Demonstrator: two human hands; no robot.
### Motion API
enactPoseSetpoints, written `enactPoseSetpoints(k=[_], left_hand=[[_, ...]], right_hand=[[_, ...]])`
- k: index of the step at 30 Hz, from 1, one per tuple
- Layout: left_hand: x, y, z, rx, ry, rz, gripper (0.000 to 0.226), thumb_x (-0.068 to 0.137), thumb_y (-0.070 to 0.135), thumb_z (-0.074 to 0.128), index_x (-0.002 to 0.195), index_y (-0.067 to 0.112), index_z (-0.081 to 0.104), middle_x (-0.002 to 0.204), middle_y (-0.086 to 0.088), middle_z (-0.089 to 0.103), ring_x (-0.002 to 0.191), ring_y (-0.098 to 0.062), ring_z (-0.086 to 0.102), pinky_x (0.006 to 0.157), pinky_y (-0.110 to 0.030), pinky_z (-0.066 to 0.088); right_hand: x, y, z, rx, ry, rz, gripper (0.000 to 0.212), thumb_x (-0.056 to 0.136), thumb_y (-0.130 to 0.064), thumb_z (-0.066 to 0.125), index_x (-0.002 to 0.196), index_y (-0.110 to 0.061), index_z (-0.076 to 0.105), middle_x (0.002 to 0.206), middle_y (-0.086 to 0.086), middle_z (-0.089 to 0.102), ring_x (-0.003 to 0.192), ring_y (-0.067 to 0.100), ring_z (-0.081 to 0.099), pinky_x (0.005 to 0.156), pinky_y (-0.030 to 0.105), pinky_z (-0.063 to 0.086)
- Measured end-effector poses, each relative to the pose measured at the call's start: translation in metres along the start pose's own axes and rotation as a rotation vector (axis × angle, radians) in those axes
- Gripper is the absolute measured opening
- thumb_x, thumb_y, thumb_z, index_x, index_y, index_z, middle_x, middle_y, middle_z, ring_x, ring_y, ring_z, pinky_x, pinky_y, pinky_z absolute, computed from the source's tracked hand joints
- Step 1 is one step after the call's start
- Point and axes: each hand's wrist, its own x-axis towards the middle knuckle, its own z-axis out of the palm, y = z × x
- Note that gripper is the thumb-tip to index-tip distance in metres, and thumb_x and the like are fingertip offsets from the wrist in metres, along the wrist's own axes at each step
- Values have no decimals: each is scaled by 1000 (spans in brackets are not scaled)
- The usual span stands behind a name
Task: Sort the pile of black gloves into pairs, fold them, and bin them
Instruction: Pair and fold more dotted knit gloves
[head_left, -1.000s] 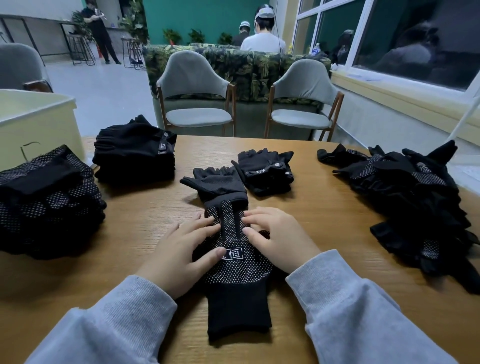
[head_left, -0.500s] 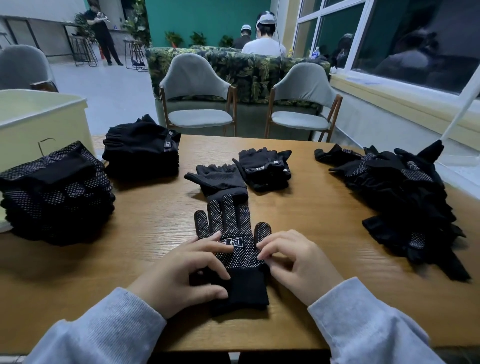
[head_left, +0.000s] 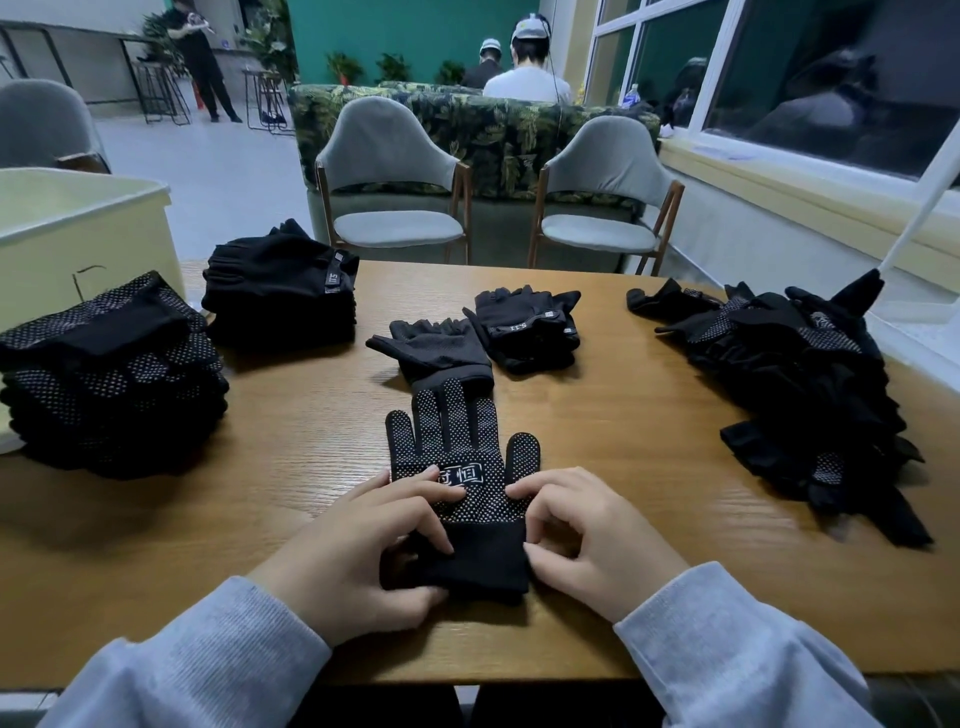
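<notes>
A black glove with white grip dots (head_left: 457, 447) lies flat, palm up, near the front edge of the wooden table (head_left: 623, 415), fingers pointing away. My left hand (head_left: 358, 556) pinches its cuff and left side. My right hand (head_left: 592, 540) pinches the cuff's right side. Just beyond its fingertips lies a plain black glove (head_left: 436, 351), with a folded pair (head_left: 530, 330) beside it. An unsorted heap of black gloves (head_left: 800, 379) covers the table's right side.
A stack of folded dotted gloves (head_left: 104, 374) sits at the left, a stack of plain folded gloves (head_left: 280, 296) behind it. A pale yellow bin (head_left: 78, 228) stands at the far left. Two grey chairs (head_left: 395, 182) face the table's far edge.
The dotted glove has slid toward me. Both hands moved from its palm down to its cuff, which they now pinch. The view tilted slightly.
</notes>
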Motion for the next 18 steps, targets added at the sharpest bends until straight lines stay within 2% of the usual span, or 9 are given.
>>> enactPoseSetpoints(k=[4,8,10,12,14,16,18], left_hand=[[1,-1,1,-79,66,4,24,68,41,60,87,54,54,133,32,43,129,8,37,109,-24,26],[2,2,-2,-171,154,-54,15,73,41,59,87,40,59,122,24,56,115,1,53,95,-17,41],[2,3,-4,-182,200,-55,14,74,41,58,88,42,58,119,22,58,107,0,58,88,-13,42],[2,4,-5,-196,224,-39,16,76,41,59,92,43,57,120,23,57,107,0,57,87,-10,41],[1,4,-5,-274,238,-60,24,74,46,64,96,40,56,123,22,55,112,-3,57,93,-18,43],[-1,6,-6,-439,250,-114,31,69,54,70,92,40,54,125,18,56,114,-9,58,93,-26,46],[-4,8,-7,-580,258,-128,26,70,43,70,87,34,52,126,12,57,116,-14,58,91,-25,47]], right_hand=[[-1,0,0,10,-1,-6,11,73,-40,55,79,-32,58,114,-29,56,109,-4,48,89,16,39],[-2,-3,-4,-7,-14,-28,26,81,-45,53,72,-27,71,115,-26,60,111,-2,49,94,26,43],[-2,-4,-3,-88,-18,-91,26,85,-41,52,76,-27,72,115,-22,62,108,1,50,91,32,46],[-1,-4,0,-134,-3,-115,23,86,-36,51,82,-26,71,112,-18,64,104,5,52,87,36,49],[0,-4,1,-121,25,-100,22,87,-33,51,88,-24,70,108,-14,65,101,6,54,86,33,49],[1,-5,0,-92,44,-72,25,85,-32,50,93,-21,71,106,-14,65,100,0,52,87,25,45],[4,-6,-2,-57,50,-34,30,84,-34,48,97,-20,71,107,-16,64,100,-4,52,88,16,41]])
